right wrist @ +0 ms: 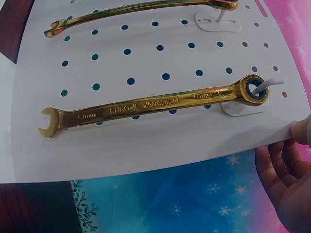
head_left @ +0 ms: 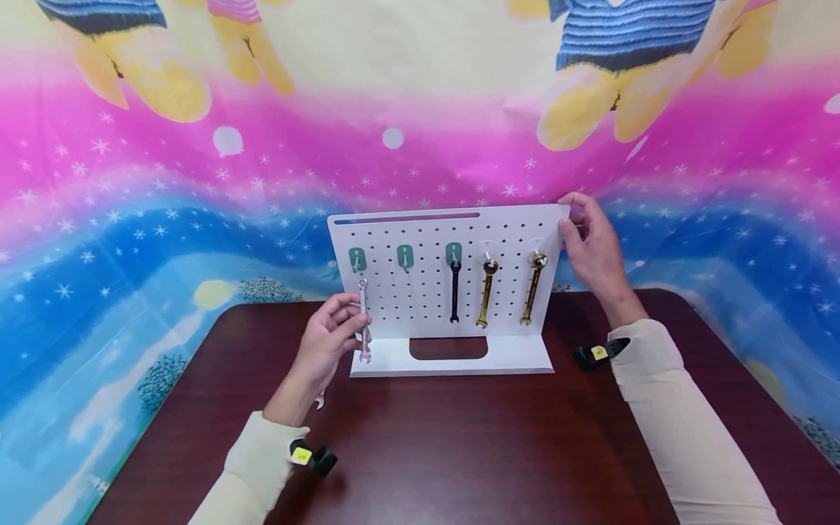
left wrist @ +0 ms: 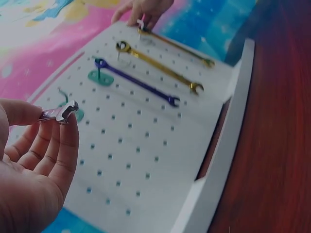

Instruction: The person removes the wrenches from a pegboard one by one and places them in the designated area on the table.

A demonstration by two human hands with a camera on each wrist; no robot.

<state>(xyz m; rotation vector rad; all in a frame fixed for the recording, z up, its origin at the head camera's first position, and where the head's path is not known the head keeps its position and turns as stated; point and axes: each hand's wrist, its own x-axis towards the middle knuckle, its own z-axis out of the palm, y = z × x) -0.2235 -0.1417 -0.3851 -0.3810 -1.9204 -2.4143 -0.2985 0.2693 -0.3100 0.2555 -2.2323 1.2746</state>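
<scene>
My left hand [head_left: 331,332] pinches a silver combination wrench [head_left: 364,328] between thumb and fingers. The wrench hangs upright, ring end up, before the left edge of a white pegboard [head_left: 420,306], just below a bare green hook [head_left: 357,259]. Whether it touches the board cannot be told. My right hand [head_left: 593,244] grips the board's upper right edge, thumb in front and fingers behind. A dark purple wrench [left wrist: 138,82] hangs from another green hook. To its right, a gold wrench [head_left: 486,292] and a second gold wrench marked 10mm [right wrist: 150,106] hang from white hooks.
The middle green hook [head_left: 405,256] bears nothing. On the dark wooden table [head_left: 459,445], the open end of another wrench [head_left: 320,399] shows beside my left wrist, its rest hidden. A patterned cloth [head_left: 275,168] hangs behind the table.
</scene>
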